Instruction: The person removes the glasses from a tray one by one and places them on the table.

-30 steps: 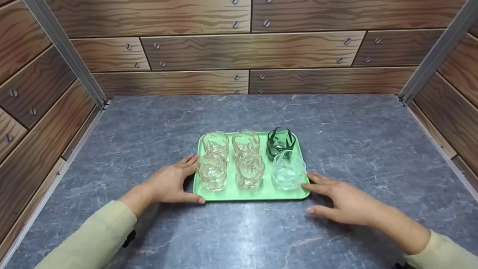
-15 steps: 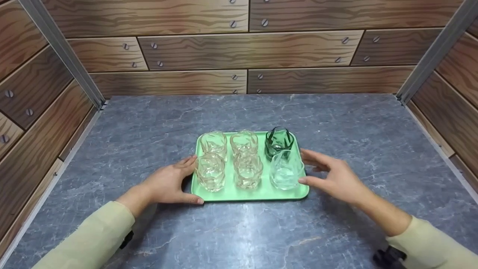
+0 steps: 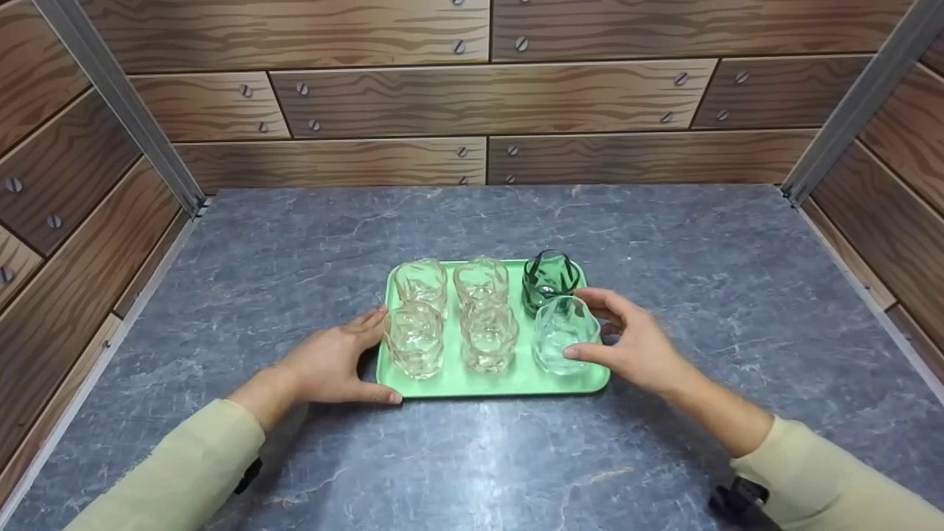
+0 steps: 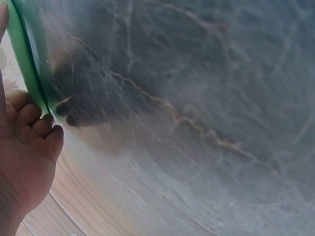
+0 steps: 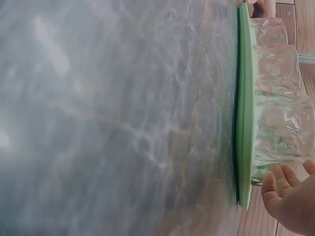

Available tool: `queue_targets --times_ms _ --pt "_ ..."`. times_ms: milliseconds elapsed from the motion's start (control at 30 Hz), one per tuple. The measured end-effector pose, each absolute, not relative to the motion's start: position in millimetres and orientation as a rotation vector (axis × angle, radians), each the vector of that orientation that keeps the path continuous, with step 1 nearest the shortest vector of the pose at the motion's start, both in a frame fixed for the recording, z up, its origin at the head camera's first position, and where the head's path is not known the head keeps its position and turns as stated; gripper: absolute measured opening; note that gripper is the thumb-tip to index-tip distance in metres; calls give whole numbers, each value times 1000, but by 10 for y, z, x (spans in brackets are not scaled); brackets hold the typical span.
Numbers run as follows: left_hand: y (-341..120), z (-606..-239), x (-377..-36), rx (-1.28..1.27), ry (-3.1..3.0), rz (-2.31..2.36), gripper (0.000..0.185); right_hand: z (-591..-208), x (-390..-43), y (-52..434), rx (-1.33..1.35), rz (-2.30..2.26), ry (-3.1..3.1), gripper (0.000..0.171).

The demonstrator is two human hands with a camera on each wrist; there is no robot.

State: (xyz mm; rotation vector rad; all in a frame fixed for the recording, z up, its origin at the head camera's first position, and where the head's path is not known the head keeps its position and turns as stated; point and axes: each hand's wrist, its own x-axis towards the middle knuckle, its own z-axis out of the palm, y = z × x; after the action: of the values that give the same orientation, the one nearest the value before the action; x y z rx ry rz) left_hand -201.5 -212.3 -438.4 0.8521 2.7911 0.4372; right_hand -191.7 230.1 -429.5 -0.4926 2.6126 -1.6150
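A light green tray (image 3: 509,385) lies on the table with several faceted glasses standing in two rows. My left hand (image 3: 328,361) holds its left front corner, thumb along the front edge and fingers against the left side. In the left wrist view, bent fingertips (image 4: 42,125) touch the tray's green rim (image 4: 24,54). My right hand (image 3: 638,343) curls round the clear bluish glass (image 3: 557,335) at the right front, thumb before it and fingers behind, partly hidden. Behind this glass stands a dark green glass (image 3: 549,276). The right wrist view shows fingers (image 5: 283,177) close by the glass (image 5: 283,125).
Clear, faintly pinkish glasses fill the tray's left and middle, among them a front left glass (image 3: 417,343) and a front middle glass (image 3: 489,339). Grey marbled table (image 3: 472,457) surrounds the tray. Wood-patterned panels (image 3: 472,96) wall the back and both sides.
My right hand has left the tray's right edge, risen, and moved left round the bluish glass. My left hand has stayed at the tray's corner. The glasses have not visibly moved.
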Motion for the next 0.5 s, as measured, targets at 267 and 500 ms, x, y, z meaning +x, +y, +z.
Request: queue_targets --times_ms 267,500 --pt "-2121 -4373 -2014 844 2789 439 127 -4327 -1908 2222 -443 -1620 2622 87" --pt "-2129 -4388 -2012 860 2792 453 126 -4303 -1891 2207 -428 -1573 2622 89"
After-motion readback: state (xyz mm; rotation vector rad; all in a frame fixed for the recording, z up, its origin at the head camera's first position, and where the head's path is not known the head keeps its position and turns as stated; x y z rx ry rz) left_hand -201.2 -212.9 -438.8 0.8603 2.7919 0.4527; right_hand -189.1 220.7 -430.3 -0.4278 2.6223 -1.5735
